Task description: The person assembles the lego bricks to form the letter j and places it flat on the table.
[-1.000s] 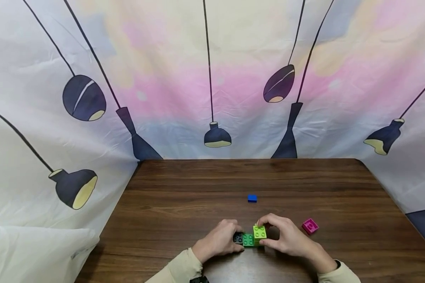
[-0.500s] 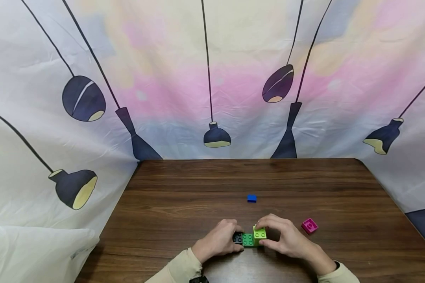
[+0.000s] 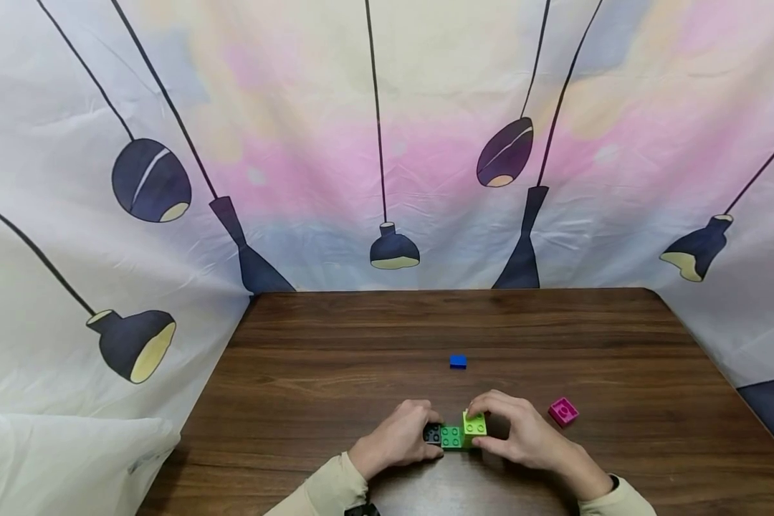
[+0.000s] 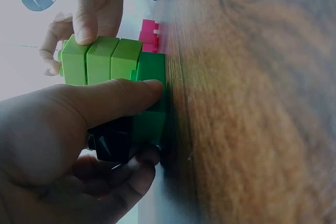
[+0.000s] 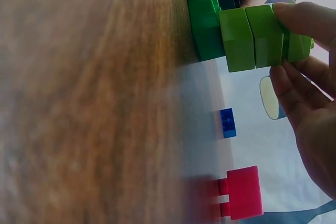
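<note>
- Head view: the left hand (image 3: 400, 433) grips a black brick (image 3: 432, 433) and the green base (image 3: 451, 437), which runs out rightward past its fingertips.
- Head view: the right hand (image 3: 522, 433) pinches the lime bricks (image 3: 474, 424), stacked upright on the green base's right end, between thumb and fingers.
- Head view: well beyond both hands' fingers, a blue brick (image 3: 458, 362) lies on the wooden table (image 3: 335, 344); to the right of the right hand's fingers, a pink brick (image 3: 564, 412) lies hollow side up.
- Left wrist view: the left thumb (image 4: 149, 88) lies across the green base, other fingers curled opposite, the black brick between them; three lime bricks rise just past this thumb.
- Right wrist view: the right thumb (image 5: 302, 19) and fingers hold the stack's upper part; its lowest brick, outside their grasp, meets the green base.
</note>
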The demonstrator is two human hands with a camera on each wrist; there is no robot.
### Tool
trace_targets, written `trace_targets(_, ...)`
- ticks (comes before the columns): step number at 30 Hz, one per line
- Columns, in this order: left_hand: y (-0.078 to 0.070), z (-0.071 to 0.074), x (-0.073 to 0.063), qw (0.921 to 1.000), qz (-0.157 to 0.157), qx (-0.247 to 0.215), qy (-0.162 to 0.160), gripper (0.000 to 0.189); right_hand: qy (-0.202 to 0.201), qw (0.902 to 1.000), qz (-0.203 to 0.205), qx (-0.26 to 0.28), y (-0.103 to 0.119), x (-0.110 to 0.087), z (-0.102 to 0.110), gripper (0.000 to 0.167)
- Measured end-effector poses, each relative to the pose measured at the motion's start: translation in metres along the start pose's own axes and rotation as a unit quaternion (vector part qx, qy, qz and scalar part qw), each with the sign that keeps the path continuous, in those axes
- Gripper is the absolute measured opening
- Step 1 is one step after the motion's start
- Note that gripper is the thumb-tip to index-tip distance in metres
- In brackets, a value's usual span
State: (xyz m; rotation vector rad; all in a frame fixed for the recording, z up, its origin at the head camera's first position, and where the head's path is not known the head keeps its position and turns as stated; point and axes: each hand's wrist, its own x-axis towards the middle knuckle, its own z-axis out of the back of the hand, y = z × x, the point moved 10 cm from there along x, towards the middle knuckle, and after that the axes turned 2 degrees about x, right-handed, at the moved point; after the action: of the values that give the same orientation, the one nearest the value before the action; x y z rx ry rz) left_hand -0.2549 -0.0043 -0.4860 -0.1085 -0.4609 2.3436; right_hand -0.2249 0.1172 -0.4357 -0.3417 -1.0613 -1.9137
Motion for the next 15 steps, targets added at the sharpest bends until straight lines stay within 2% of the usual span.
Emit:
trace_targets(3, -0.0002, -0.0005, -0.0002, 1.0000, 0.001, -0.002, 0.003, 0.034, 0.002, 1.0000, -0.001, 0.003, -0.0066, -0.0047, -0.0016, 0.040)
trace_targets(9, 0.0001, -0.0001, -0.0013, 1.0000, 0.002, -0.002, 0.003, 0.036, 0.003, 1.0000, 0.004, 0.002, -0.0052, -0.0047, -0.0017, 0.035)
trace_targets(15, 0.0004, -0.0005, -0.0006, 1.0000, 0.003, -0.001, 0.002, 0.036, 0.012, 0.9998, -0.013, -0.010, -0.0072, -0.0036, -0.0019, 0.032)
